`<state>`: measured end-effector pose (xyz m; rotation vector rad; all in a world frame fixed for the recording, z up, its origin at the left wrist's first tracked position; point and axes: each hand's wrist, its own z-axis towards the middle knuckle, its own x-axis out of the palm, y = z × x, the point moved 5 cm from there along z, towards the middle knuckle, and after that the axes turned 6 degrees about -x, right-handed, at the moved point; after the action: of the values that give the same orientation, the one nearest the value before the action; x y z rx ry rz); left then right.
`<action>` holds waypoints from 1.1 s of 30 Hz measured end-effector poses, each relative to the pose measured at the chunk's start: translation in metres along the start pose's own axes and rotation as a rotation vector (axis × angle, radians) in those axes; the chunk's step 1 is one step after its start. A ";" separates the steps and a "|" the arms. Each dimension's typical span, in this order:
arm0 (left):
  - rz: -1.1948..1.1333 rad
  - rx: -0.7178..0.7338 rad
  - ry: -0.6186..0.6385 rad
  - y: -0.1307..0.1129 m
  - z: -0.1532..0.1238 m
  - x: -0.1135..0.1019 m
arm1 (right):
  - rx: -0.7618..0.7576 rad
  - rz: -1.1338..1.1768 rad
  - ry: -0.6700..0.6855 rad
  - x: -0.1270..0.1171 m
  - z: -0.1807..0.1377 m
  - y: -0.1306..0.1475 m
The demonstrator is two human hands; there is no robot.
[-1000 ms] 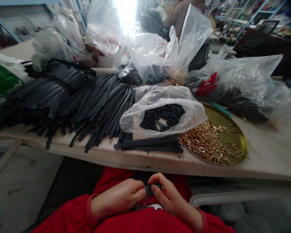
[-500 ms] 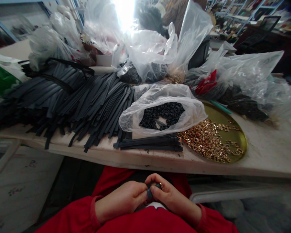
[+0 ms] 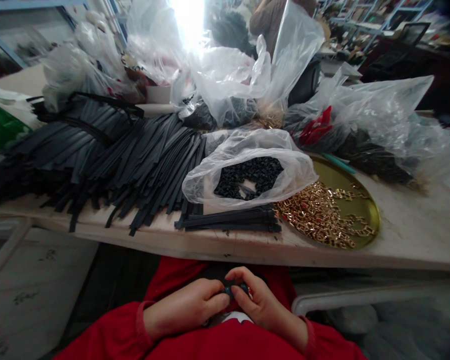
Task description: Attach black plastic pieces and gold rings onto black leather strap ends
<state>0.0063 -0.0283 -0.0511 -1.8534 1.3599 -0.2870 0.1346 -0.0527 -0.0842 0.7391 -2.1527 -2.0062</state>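
Note:
My left hand (image 3: 200, 302) and my right hand (image 3: 253, 297) meet over my lap, just below the table edge. Between them is a short piece of dark strap (image 3: 229, 290), pinched by the thumb and fingers of each hand. A small gold buckle (image 3: 250, 293) shows at the right fingers, partly covered. On the table beyond lies a neat bundle of black straps (image 3: 228, 220). Behind that bundle, an open clear plastic bag (image 3: 198, 182) holds many small black loops (image 3: 262, 172). To its right, gold buckles (image 3: 315, 215) are heaped on a round gold tray (image 3: 371, 210).
Large piles of long black straps (image 3: 150, 170) cover the left of the table (image 3: 416, 235). More filled plastic bags (image 3: 393, 115) line the back, one with a red piece (image 3: 317, 127). A teal tool (image 3: 338, 163) rests at the tray's far rim. Another person (image 3: 266, 22) is partly visible behind.
My left hand has shifted slightly left and its thumb now lies across the strap, covering more of it. The right hand stays around the buckle end. The view has tilted slightly.

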 end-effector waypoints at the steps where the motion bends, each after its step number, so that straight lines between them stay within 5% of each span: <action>1: 0.010 -0.001 -0.002 0.000 0.000 0.001 | -0.009 -0.004 0.017 0.001 -0.001 0.000; 9: 0.099 0.026 0.000 0.002 0.003 0.010 | -0.056 -0.075 0.080 0.015 -0.005 0.000; 18: -0.071 -0.059 0.051 0.003 -0.005 0.006 | -0.004 0.044 -0.069 0.007 -0.008 -0.004; 26: 0.188 0.001 -0.098 -0.002 0.001 0.013 | -0.106 -0.054 -0.042 0.018 -0.010 0.002; 30: 0.262 0.002 -0.168 -0.013 0.001 -0.019 | -0.084 -0.229 -0.176 -0.014 0.002 0.012; 33: 0.369 0.033 -0.446 -0.027 0.010 -0.065 | -0.065 -0.467 -0.420 -0.068 0.019 0.024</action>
<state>0.0057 0.0367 -0.0211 -1.4847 1.3306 0.2778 0.1794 -0.0067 -0.0468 0.9552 -2.2678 -2.6603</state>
